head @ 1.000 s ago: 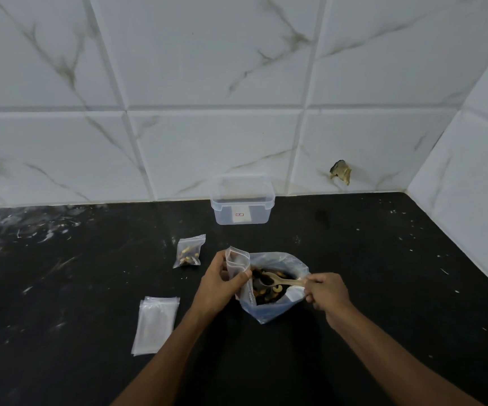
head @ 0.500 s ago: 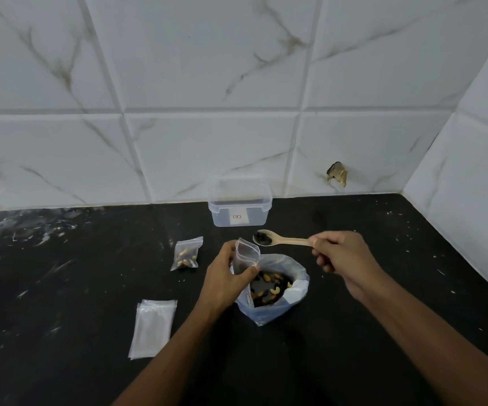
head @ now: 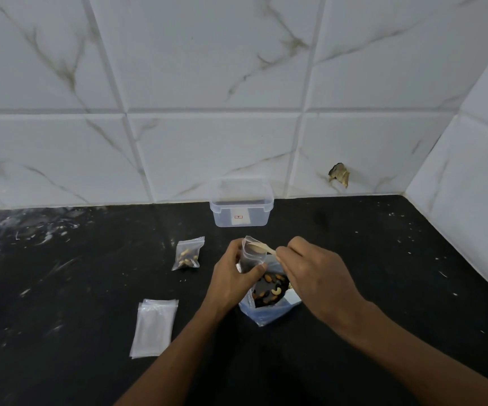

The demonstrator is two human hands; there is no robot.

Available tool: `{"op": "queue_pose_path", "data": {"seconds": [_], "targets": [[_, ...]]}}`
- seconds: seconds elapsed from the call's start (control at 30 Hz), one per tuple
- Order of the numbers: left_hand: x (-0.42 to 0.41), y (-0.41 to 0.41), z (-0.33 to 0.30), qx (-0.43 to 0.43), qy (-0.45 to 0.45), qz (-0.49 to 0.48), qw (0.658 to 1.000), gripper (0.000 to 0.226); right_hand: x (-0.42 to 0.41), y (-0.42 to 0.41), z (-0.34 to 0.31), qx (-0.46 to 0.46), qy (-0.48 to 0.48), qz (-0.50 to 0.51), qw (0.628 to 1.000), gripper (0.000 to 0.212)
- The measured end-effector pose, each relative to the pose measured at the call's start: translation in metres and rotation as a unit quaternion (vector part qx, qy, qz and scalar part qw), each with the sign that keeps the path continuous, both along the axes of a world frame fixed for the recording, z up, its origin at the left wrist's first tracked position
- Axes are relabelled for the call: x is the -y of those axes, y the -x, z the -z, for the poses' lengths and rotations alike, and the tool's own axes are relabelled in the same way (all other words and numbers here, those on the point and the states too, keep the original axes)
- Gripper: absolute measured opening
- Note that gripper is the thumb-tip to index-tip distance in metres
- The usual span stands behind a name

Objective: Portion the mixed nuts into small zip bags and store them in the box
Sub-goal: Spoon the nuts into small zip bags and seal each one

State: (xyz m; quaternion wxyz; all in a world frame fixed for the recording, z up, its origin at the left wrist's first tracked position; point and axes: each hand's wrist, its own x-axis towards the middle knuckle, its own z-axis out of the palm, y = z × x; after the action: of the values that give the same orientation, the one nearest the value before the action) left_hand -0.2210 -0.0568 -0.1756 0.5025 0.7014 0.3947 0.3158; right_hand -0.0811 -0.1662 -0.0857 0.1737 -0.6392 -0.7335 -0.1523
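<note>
My left hand (head: 232, 278) grips a small clear zip bag (head: 253, 254) upright, its mouth held open, just above the big bag of mixed nuts (head: 269, 300). My right hand (head: 313, 276) pinches the handle of a wooden spoon (head: 259, 247), whose bowl is tipped into the small bag's mouth. The big bag stands open on the black counter with cashews and almonds showing inside. A filled small zip bag (head: 187, 253) lies to the left. The clear plastic box (head: 241, 205) stands without a lid at the wall.
A stack of flat unused zip bags (head: 154, 328) lies at the front left of the black counter (head: 383, 259). White marble tiles (head: 207, 83) close off the back and the right side. A chipped hole (head: 338, 174) marks the back wall.
My right hand lifted the loaded spoon out of the big bag, swung it left and tipped its bowl into the small bag. My left hand stayed on the small bag.
</note>
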Motion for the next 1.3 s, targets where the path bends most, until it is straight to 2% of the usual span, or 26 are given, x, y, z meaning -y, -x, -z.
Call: {"op": "queue_pose_path", "data": {"seconds": [0.13,0.23,0.3,0.43,0.6,0.73,1.07,1.3], "targets": [[0.001,0.002,-0.001,0.002,0.007,0.004,1.0,0.049,-0.001,-0.003,-0.003,-0.02,-0.018,0.003,1.0,0.01],[0.0,0.008,0.002,0.003,0.021,-0.002,1.0,0.045,-0.002,-0.013,-0.011,-0.16,-0.047,0.046,0.985,0.008],[-0.001,0.014,0.005,0.006,0.029,-0.005,1.0,0.044,-0.004,-0.026,-0.01,-0.204,-0.053,0.084,0.974,0.008],[0.001,0.023,0.01,0.006,0.042,-0.014,0.999,0.039,-0.006,-0.05,0.021,-0.186,0.044,0.156,0.969,0.009],[0.003,0.024,0.013,-0.008,0.058,-0.003,0.998,0.04,-0.003,-0.049,0.064,-0.098,0.173,0.171,0.965,0.01],[0.005,0.022,0.014,-0.009,0.067,0.005,0.998,0.041,-0.005,-0.041,0.078,-0.084,0.226,0.168,0.956,0.014],[0.004,0.019,0.02,-0.019,0.08,0.021,0.996,0.048,-0.017,-0.031,0.082,-0.096,0.255,0.175,0.946,0.021],[0.005,0.017,0.022,-0.027,0.081,0.022,0.996,0.046,-0.014,-0.031,0.093,-0.233,0.196,0.207,0.93,0.017]]}}
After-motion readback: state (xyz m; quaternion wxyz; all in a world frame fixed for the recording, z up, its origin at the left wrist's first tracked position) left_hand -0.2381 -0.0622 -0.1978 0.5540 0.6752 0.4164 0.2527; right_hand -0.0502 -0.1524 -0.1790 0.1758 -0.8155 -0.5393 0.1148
